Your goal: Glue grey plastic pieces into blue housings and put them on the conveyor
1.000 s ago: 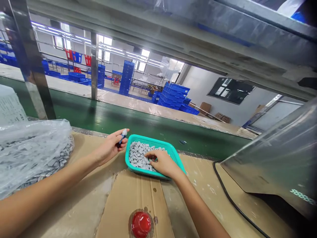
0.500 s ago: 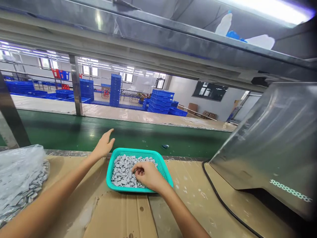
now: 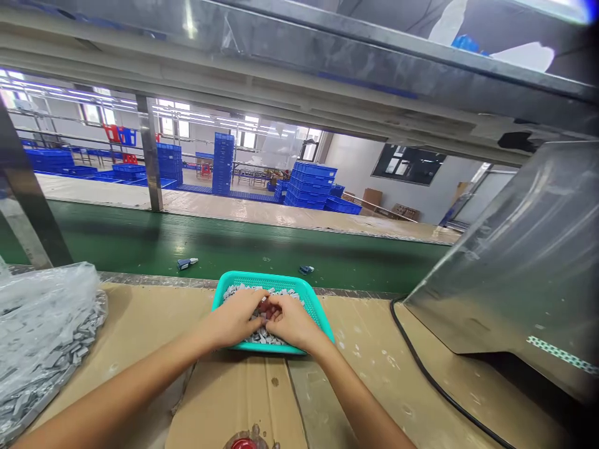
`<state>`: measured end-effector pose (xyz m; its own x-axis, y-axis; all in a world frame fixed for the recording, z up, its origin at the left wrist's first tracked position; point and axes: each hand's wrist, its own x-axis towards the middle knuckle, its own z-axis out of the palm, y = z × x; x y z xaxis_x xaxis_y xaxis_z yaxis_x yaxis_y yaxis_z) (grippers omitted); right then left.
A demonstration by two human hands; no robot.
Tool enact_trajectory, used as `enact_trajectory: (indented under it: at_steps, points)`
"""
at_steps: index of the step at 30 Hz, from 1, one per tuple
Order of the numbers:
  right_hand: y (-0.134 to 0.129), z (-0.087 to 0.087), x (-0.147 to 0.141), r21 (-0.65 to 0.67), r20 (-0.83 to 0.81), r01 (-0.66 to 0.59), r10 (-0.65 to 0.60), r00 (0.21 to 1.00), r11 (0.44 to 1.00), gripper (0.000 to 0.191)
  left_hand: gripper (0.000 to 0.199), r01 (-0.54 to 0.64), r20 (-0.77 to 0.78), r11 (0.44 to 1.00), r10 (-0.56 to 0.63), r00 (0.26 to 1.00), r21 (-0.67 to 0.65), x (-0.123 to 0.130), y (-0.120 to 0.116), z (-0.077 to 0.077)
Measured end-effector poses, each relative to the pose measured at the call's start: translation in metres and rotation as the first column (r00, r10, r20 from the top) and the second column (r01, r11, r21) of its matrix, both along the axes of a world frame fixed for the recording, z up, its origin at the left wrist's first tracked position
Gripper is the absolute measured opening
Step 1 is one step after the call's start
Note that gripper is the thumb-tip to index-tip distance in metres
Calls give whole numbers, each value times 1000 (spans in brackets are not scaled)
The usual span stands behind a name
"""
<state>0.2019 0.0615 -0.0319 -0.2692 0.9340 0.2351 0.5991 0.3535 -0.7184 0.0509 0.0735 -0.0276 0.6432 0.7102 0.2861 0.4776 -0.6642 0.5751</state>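
A turquoise plastic basket [image 3: 262, 275] holds many small grey plastic pieces [image 3: 269, 338]. My left hand [image 3: 236, 318] and my right hand [image 3: 292, 321] meet over the middle of it, fingertips close together. Both hands have their fingers curled in a pinch. What they hold between them is too small and hidden to make out. On the green conveyor belt [image 3: 253, 240] behind the basket lie a small dark blue and white part [image 3: 187, 264] on the left and another dark blue part [image 3: 306, 270] to the right.
A clear plastic bag [image 3: 56, 324] of grey pieces lies at the left. A metal housing [image 3: 505, 262] with a black cable [image 3: 421, 368] stands at the right. A metal shelf beam [image 3: 281, 56] runs overhead. Something red [image 3: 243, 444] shows at the bottom edge.
My left hand has come back from above the belt to the right hand over the basket. A blue and white part now lies on the belt at the left. The view has shifted slightly.
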Motion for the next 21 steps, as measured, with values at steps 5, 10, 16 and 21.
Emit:
enact_trajectory:
  at_steps: [5, 10, 16, 21]
  points:
    - [-1, 4, -1, 56, -155, 65, -56, 986, 996, 24, 28, -35, 208, 981, 75, 975, -190, -1, 0, 6]
    - [-8, 10, -3, 116, -232, 49, -21, 972, 992, 22, 23, 9, 326, 924, 126, 937, -383, -2, 12, -1]
    - [-7, 9, -3, 143, -308, 100, -52, 950, 985, 17, 26, 78, 378, 922, 77, 923, -380, -2, 13, 3]
    - [-6, 9, -1, 160, -333, 167, -106, 937, 973, 18, 33, 59, 471, 874, 202, 859, -483, -3, 10, 12]
